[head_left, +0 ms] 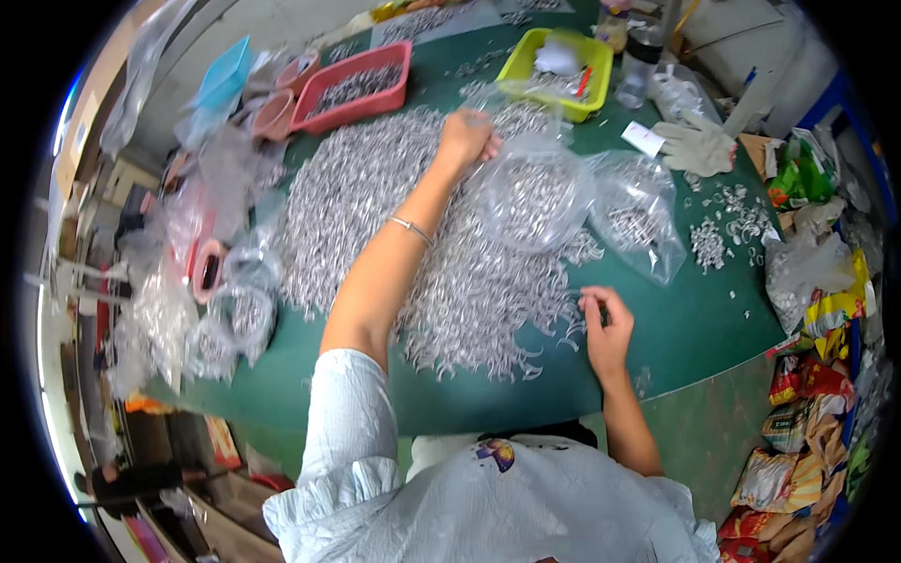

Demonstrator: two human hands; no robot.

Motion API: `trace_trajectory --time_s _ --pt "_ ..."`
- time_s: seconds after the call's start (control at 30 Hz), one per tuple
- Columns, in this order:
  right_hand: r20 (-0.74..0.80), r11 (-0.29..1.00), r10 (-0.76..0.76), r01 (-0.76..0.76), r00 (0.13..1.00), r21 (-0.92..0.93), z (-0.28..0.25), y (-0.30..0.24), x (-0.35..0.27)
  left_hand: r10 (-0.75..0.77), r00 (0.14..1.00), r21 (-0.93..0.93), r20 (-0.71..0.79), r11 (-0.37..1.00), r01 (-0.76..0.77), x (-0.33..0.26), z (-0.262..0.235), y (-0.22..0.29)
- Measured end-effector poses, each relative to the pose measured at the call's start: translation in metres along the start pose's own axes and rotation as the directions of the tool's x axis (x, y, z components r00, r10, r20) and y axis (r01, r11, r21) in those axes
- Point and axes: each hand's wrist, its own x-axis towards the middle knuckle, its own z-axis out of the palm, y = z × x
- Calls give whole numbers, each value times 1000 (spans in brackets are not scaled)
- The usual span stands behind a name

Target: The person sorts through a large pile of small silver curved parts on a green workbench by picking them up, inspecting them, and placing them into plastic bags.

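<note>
A broad heap of small curved silvery metal pieces [361, 202] covers the middle of the green table. Reaching across it, my left hand [465, 139] is closed near the far side, beside the rim of a clear plastic bag [535, 202] with similar pieces in it. Whatever its fingers hold is too small to make out. Close to the heap's near right edge, my right hand [610, 333] has its fingers loosely bent, thumb apart, and nothing visible between them. Another clear bag [643, 230] with silvery pieces lies to the right of the first.
At the back stand a pink tray [399, 80] of pieces and a yellow-green basket [601, 70]. A bottle [638, 70], a glove [699, 145] and small loose parts [709, 244] are on the right. Plastic bags [155, 310] crowd the left edge.
</note>
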Motion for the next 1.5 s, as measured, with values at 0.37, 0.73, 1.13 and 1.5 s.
trace_trajectory --time_s 0.37,0.73,1.13,1.5 --pt "770 736 -323 657 550 -161 60 -44 -31 324 945 560 34 778 -287 -286 -37 -48" --pt "708 518 -284 725 647 -454 2 -18 -23 323 946 600 31 751 -276 -373 -32 -93" --pt "626 748 -130 491 769 -447 53 -52 -56 299 954 515 -7 819 -253 -360 -24 -88" --pt "547 754 -179 471 817 -457 30 -48 -48 261 964 406 -43 886 -222 -368 -18 -65"
